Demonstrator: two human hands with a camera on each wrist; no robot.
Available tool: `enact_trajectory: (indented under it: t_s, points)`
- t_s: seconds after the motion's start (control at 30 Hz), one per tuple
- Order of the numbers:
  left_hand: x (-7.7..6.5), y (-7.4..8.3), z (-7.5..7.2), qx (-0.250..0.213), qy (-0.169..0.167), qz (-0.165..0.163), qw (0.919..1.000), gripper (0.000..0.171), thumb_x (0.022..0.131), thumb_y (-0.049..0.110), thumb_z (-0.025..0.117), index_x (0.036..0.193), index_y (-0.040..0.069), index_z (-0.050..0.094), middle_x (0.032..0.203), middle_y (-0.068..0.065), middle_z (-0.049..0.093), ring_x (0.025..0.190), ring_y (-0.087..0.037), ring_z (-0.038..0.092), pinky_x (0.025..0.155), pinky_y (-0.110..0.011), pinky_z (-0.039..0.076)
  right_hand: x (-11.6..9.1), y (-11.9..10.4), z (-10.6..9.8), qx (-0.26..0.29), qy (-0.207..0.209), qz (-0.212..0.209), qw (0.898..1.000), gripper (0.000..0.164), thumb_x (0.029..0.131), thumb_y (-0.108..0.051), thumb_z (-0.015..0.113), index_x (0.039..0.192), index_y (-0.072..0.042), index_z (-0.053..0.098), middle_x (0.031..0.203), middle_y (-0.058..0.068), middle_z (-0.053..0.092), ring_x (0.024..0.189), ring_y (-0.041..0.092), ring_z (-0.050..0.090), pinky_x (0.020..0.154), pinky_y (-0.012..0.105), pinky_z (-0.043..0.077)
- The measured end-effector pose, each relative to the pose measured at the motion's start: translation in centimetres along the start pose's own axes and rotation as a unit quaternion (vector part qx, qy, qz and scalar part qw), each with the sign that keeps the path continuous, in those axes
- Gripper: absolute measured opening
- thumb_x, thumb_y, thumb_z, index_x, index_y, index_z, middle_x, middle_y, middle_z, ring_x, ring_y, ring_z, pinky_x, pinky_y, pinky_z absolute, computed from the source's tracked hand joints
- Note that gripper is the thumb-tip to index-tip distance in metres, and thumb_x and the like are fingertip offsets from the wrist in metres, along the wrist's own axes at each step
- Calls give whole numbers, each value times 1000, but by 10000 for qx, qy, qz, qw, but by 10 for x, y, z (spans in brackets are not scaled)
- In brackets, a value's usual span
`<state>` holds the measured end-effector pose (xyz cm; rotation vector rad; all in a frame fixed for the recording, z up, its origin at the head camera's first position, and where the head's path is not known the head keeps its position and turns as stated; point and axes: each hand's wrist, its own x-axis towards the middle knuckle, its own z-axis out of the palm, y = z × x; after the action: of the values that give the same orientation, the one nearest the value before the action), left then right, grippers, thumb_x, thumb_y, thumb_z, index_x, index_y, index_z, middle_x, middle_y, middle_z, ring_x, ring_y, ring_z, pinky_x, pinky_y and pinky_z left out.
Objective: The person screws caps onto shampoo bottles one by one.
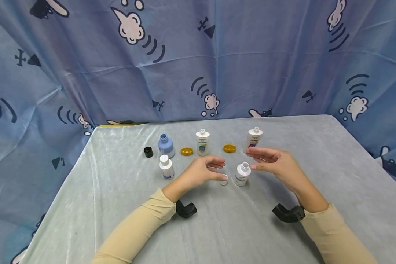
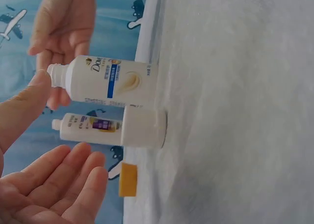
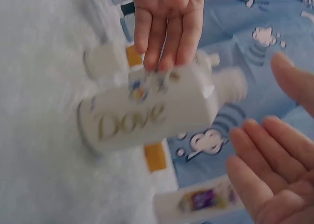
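Observation:
A small white Dove bottle [image 1: 242, 175] stands upright on the table with its threaded neck bare. To its left lies a round white cap [image 1: 223, 180], just under the thumb of my left hand [image 1: 201, 170]. That hand hovers with its fingers extended and nothing held. On the bottle's other side, my right hand [image 1: 277, 165] is raised with straight fingers, its thumb tip near the neck. In the right wrist view the Dove bottle [image 3: 152, 111] lies between both hands, somewhat blurred. The left wrist view shows the bottle's back label, with the cap [image 2: 144, 126] beside its base.
Behind stand two uncapped slim white bottles [image 1: 202, 142] [image 1: 254, 137], with yellow caps [image 1: 186, 151] [image 1: 229, 148] lying near them. Further left are an uncapped blue bottle [image 1: 166, 146], a black cap [image 1: 148, 151] and a capped white bottle [image 1: 166, 168]. A patterned blue curtain [image 1: 184, 66] hangs behind the table.

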<state>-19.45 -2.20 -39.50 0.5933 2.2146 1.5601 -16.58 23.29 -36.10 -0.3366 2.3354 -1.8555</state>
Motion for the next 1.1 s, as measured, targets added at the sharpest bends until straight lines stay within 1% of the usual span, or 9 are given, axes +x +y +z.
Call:
enact_trajectory:
  t_s: [0.03, 0.13, 0.27, 0.43, 0.57, 0.77, 0.83, 1.0, 1.1]
  points:
    - [1, -1, 1, -40, -5, -16, 10000, 55, 72, 18, 80, 121, 3, 59, 117, -11, 64, 108, -25, 61, 89, -23, 49, 1, 4, -2, 40, -125, 41, 9999, 56, 77, -8, 74, 127, 3, 52, 118, -8, 64, 111, 3, 58, 90, 16, 47]
    - [2, -3, 4, -30, -63, -53, 10000, 54, 72, 16, 80, 120, 3, 59, 117, -9, 64, 108, -23, 61, 90, -24, 49, 4, 14, -6, 144, -407, 204, 9989, 58, 77, -7, 74, 129, 4, 50, 122, -5, 62, 113, 4, 57, 91, 19, 47]
    - [3, -7, 7, 70, -145, -115, 9998, 55, 72, 17, 81, 121, 5, 59, 120, -8, 63, 108, -20, 60, 92, -24, 48, 7, 25, -10, 73, -683, 475, 9965, 62, 76, -9, 75, 131, 3, 49, 128, 5, 58, 113, 4, 56, 90, 21, 49]
    - [4, -10, 10, 166, -276, -140, 9994, 53, 71, 16, 81, 118, 5, 60, 118, -6, 64, 105, -16, 61, 91, -22, 48, 10, 34, -8, -131, -956, 751, 9925, 66, 74, -12, 77, 131, 2, 49, 128, 3, 58, 109, 2, 57, 88, 19, 49]
    - [5, -11, 11, 231, -440, -143, 9987, 49, 71, 13, 80, 116, 5, 62, 116, -5, 64, 105, -14, 60, 90, -21, 47, 11, 38, -4, -112, -1043, 822, 9911, 67, 72, -10, 78, 131, 2, 49, 126, 0, 60, 108, 1, 57, 86, 19, 50]
    - [6, -14, 14, 281, -550, -107, 9980, 47, 72, 10, 79, 116, 5, 62, 118, -4, 64, 103, -11, 58, 92, -20, 46, 12, 41, 0, -74, -1210, 818, 9892, 67, 73, -12, 78, 131, 1, 49, 134, 10, 53, 109, 1, 57, 84, 21, 52]
    - [6, -16, 13, 246, -557, -103, 9981, 46, 73, 9, 79, 116, 5, 63, 117, -5, 64, 101, -9, 59, 90, -19, 46, 12, 41, 0, -87, -1216, 837, 9890, 66, 73, -13, 78, 131, 1, 49, 134, 9, 53, 108, 1, 58, 83, 22, 52]
    - [7, -20, 12, 168, -556, -224, 9981, 42, 73, 8, 78, 113, 6, 65, 111, -4, 66, 95, -6, 58, 86, -17, 47, 13, 42, 0, -16, -1298, 890, 9875, 65, 75, -12, 76, 132, 2, 48, 126, -2, 60, 107, 3, 59, 82, 23, 53]
    - [7, -22, 11, 192, -520, -319, 9980, 39, 73, 8, 77, 111, 7, 67, 107, -5, 67, 91, -6, 58, 82, -15, 47, 13, 42, 1, 83, -1341, 874, 9871, 64, 76, -10, 75, 131, 4, 48, 125, 1, 61, 106, 4, 59, 82, 23, 53]
